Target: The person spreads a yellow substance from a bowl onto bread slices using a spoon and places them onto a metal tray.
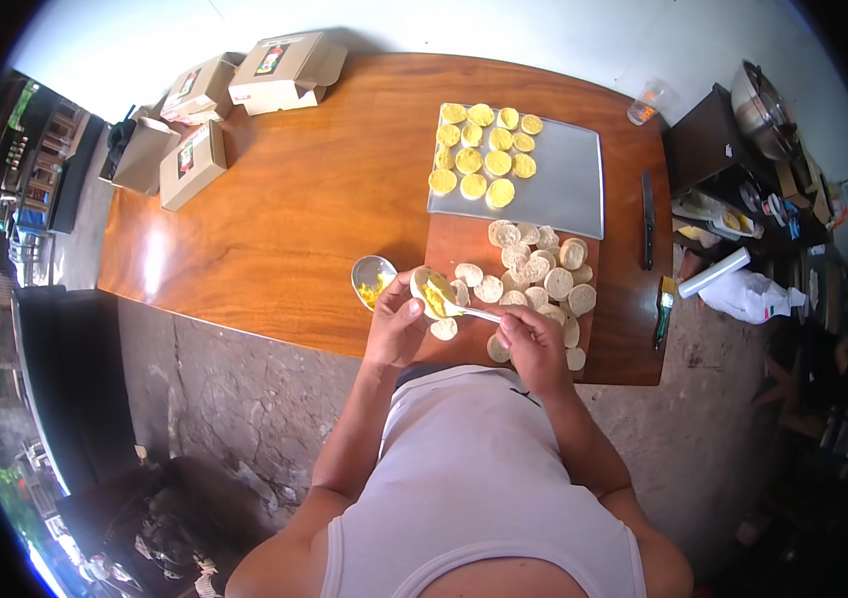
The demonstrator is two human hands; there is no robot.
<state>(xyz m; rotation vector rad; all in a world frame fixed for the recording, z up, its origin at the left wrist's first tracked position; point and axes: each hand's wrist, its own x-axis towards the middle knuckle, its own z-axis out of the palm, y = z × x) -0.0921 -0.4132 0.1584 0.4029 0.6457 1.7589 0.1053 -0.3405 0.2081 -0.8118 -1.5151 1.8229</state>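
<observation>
My left hand holds up a round bread slice with yellow spread on its face. In my right hand is a metal spoon, its tip touching the spread. Just left of the slice stands a small metal bowl with yellow spread inside. Many plain bread slices lie heaped on a reddish-brown board beyond and beside my right hand. Behind the board, a grey metal tray carries rows of yellow-coated slices on its left part.
Cardboard boxes stand at the wooden table's far left corner. To the right lie a black-handled knife and a brush with a green handle. A clear cup stands near the wall. A cluttered dark shelf adjoins the right side.
</observation>
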